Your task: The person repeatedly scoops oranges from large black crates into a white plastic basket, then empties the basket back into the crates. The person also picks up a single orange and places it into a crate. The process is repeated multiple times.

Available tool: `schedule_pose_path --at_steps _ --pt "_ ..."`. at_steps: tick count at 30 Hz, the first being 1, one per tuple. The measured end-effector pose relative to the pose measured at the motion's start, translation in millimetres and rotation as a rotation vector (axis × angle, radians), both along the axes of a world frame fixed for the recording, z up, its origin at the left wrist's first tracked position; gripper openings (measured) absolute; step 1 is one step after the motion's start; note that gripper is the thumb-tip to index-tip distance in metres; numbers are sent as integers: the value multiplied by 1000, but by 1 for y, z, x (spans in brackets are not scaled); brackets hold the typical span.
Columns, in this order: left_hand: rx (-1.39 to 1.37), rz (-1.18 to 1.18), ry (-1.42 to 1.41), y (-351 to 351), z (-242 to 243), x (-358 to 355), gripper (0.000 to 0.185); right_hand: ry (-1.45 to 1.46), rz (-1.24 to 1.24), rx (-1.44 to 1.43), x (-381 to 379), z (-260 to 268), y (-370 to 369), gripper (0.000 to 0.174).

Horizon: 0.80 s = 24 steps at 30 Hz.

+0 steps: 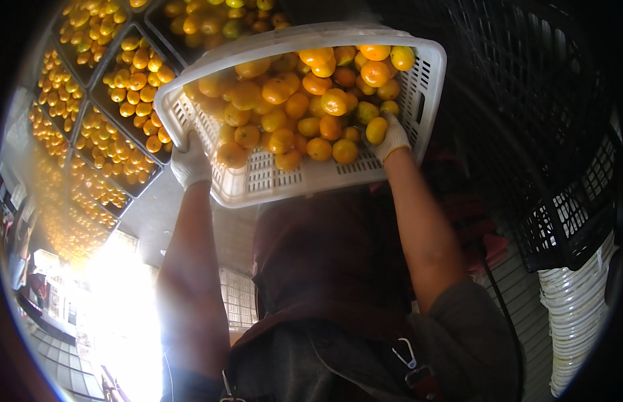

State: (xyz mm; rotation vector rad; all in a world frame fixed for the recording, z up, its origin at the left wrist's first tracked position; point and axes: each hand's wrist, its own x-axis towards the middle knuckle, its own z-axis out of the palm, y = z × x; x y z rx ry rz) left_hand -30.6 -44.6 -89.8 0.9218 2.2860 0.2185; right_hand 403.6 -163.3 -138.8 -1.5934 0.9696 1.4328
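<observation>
A white slotted plastic basket (pixel 271 181) full of mandarins (pixel 297 105) is tilted before me, its open top towards my view. My left hand (pixel 191 163), in a white knit glove, grips the rim at the basket's left side. Inside the right front corner is my right hand (pixel 394 135), gloved the same way. It has a yellowish-orange mandarin (pixel 377 130) in its grasp; the fruit and those around it hide some of the fingers. A few mandarins near this hand have greenish skin.
Dark crates (pixel 133 115) of mandarins stand in rows at the left and behind the basket. Black slatted crates (pixel 567 211) rise on the right, above a stack of white ribbed containers (pixel 575 311). Strong light (pixel 120 311) glares at lower left. A dark cable (pixel 497 286) hangs at my right.
</observation>
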Motion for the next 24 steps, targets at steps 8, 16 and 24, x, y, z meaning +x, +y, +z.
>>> schedule_pose_path --at_steps 8,16,24 --pt "26 5 -23 0 0 1 50 -39 76 294 -10 6 -12 55" --pt "-8 34 -4 4 3 3 52 -47 -200 314 -28 29 -5 47" --pt "-67 -26 29 5 9 5 62 0 -86 513 -32 26 14 44"
